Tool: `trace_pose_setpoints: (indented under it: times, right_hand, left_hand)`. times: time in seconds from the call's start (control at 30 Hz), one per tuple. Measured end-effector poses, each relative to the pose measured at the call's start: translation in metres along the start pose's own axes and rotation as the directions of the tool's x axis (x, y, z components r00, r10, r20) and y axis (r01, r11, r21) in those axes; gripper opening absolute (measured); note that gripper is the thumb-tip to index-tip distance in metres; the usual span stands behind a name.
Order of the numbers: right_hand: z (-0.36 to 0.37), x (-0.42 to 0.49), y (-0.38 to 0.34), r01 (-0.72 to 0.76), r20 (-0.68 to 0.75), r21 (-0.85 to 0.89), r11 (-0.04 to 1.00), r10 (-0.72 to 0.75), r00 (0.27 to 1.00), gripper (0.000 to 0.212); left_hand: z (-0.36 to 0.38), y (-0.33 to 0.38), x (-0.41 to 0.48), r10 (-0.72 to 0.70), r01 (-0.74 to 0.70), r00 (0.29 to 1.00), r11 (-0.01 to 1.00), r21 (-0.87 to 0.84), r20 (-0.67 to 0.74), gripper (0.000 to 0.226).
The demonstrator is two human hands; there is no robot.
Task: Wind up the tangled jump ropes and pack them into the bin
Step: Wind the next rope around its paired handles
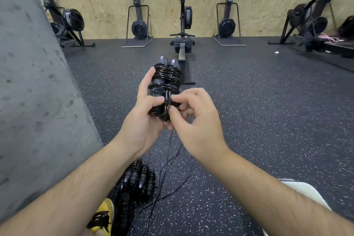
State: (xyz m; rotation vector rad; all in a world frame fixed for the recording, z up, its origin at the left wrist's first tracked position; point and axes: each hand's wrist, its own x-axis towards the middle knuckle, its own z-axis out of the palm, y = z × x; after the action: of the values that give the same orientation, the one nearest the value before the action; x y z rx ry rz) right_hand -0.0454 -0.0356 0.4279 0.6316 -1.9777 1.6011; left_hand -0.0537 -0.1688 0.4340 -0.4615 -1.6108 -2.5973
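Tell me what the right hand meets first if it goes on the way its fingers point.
The right hand pinches the cord on the wound jump rope; pushing on, it likely meets that bundle, then the left hand.

A dark rubber floor flecked with white (pixel 249 111) carries everything. At 7 o'clock lie several tightly wound bundles of black jump rope (pixel 138 180), side by side and touching. Just beside them, at 6 o'clock, loose thin black cords (pixel 162 184) cross one another. A yellow and black shoe (pixel 104 212) stands at 7 o'clock, at the bundles' near edge.

At 12 o'clock stands a black rowing machine (pixel 183 44). A black upright machine on a flat base plate (pixel 138 28) stands at 11 o'clock and a matching upright machine (pixel 228 25) at 1 o'clock. A small white scrap (pixel 276 52) lies at 2 o'clock. A grey concrete pillar (pixel 38 82) rises at 9 o'clock.
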Motion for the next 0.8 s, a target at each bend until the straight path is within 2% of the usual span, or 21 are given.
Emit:
trace_pose_setpoints:
  times: [0.07, 0.2, 0.3, 0.5, 0.63, 0.73, 0.8]
  right_hand:
    - [-0.002, 0.000, 0.002, -0.007, 0.004, -0.049, 0.999, 0.008, 1.000, 0.022]
    - [-0.004, -0.002, 0.003, 0.026, 0.000, -0.068, 0.997, -0.026, 1.000, 0.006]
    - [-0.001, -0.002, 0.005, 0.064, 0.000, -0.050, 0.997, -0.065, 0.998, 0.006]
    - [0.002, 0.003, 0.002, -0.070, 0.014, 0.003, 0.998, 0.070, 0.997, 0.013]
    - [0.008, 0.004, 0.006, -0.320, 0.118, 0.092, 0.943, 0.309, 0.944, 0.023]
    - [0.015, 0.005, 0.013, -0.388, 0.180, -0.032, 0.921, 0.387, 0.904, 0.021]
    - [0.020, 0.007, 0.015, -0.405, 0.210, -0.068, 0.912, 0.410, 0.888, 0.026]
  left_hand:
    - [-0.002, 0.002, 0.001, 0.017, -0.017, 1.000, 1.000, -0.018, -0.015, 0.065]
    - [-0.002, 0.001, -0.001, 0.005, -0.005, 1.000, 1.000, -0.015, 0.003, 0.066]
    - [0.001, -0.004, -0.002, -0.003, 0.003, 1.000, 1.000, -0.019, 0.002, 0.070]
    - [-0.008, -0.005, 0.000, 0.011, -0.008, 0.999, 0.999, 0.044, -0.052, 0.075]
    - [-0.023, -0.013, 0.004, 0.040, -0.011, 0.992, 0.973, 0.229, -0.124, 0.086]
    - [-0.034, -0.021, 0.004, 0.037, 0.020, 0.993, 0.883, 0.469, -0.113, 0.087]
    - [-0.040, -0.025, 0.005, 0.032, 0.038, 0.992, 0.836, 0.548, -0.118, 0.087]
